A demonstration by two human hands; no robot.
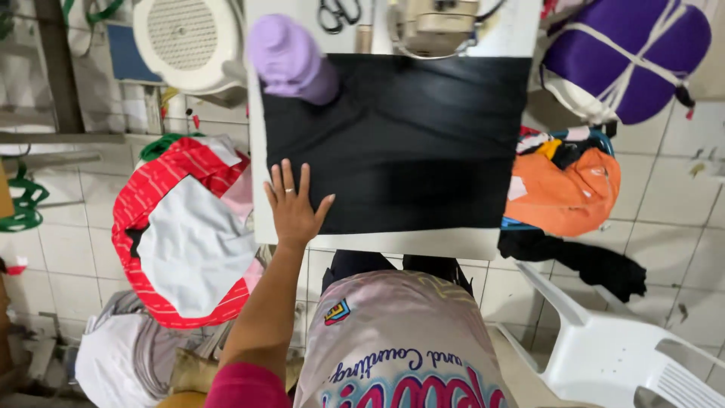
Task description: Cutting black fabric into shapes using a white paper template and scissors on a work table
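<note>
A black cloth (408,143) lies spread flat over a white table (393,243). My left hand (293,205) rests palm down on the cloth's near left corner, fingers spread, with a ring on one finger. My right hand is out of sight. A lilac roll of fabric (291,59) lies on the cloth's far left corner. A beige sewing machine (438,26) stands at the table's far edge, and black scissors (338,13) lie beside it.
A red striped sack with white cloth (185,234) sits on the tiled floor at left. Orange cloth in a basket (563,189) and a purple tied bundle (627,57) are at right. A white plastic chair (612,347) stands near right; a white fan (189,38) far left.
</note>
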